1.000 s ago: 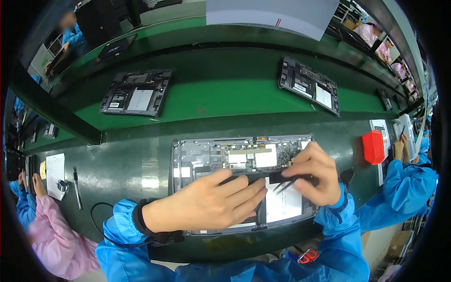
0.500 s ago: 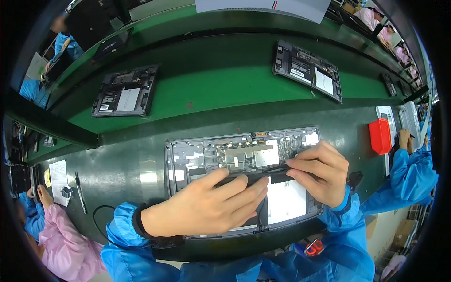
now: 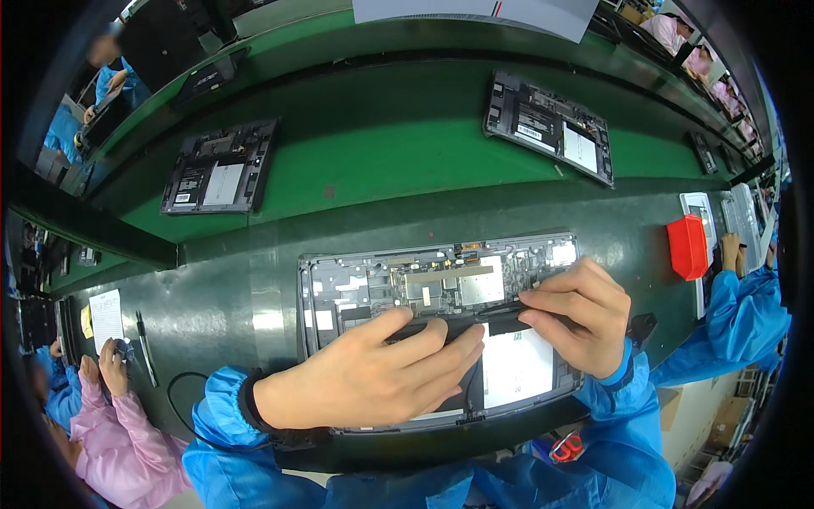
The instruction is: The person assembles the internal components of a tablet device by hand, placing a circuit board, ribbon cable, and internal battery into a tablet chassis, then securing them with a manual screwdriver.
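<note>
An opened laptop base (image 3: 339, 287) lies in front of me, with a circuit board (image 3: 475, 287) in its far half and a white-labelled battery (image 3: 519, 366) in its near half. My left hand (image 3: 373, 373) reaches across the near left part, its fingers spread and their tips resting on a long black strip (image 3: 458, 326) between board and battery. My right hand (image 3: 581, 314) pinches slim dark tweezers (image 3: 502, 310) between thumb and forefinger. Their point lies by the strip, close to my left fingertips. My palm and fingers cover part of the base.
Two more opened laptop bases (image 3: 222, 165) (image 3: 549, 127) lie on the green shelf beyond. A red bin (image 3: 687, 246) stands at the right. A pen (image 3: 146, 348) and a paper sheet (image 3: 107, 318) lie left, near a co-worker's hand (image 3: 113, 366). Red-handled scissors (image 3: 566, 447) are by my lap.
My hands stay in nearly the same place, with the right still pinching the tweezers. At the left, the co-worker's hands have moved to the small item by the paper sheet.
</note>
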Demonstrator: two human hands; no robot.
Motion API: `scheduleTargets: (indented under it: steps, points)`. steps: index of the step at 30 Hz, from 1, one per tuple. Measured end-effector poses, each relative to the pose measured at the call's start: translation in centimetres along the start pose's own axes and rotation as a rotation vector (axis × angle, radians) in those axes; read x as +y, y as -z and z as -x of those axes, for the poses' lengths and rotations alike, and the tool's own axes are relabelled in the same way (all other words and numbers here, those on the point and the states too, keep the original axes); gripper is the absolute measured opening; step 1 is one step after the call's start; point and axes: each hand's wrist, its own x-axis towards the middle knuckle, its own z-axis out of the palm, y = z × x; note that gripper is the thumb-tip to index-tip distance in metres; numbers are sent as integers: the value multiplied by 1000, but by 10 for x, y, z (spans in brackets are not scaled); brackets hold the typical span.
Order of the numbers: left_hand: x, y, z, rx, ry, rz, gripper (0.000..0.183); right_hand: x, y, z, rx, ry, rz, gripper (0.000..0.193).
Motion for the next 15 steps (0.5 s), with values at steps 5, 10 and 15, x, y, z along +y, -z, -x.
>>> scheduleTargets:
  steps: [5,10,15]
  points:
    - [3,-6,-8,4,1,3,44,8,4,7,16,2,-11,29]
    - [5,-9,-9,11,7,-9,44,13,6,7,10,20,-15,30]
    - [2,3,4,-11,20,16,46,-3,-4,0,18,0,-22,30]
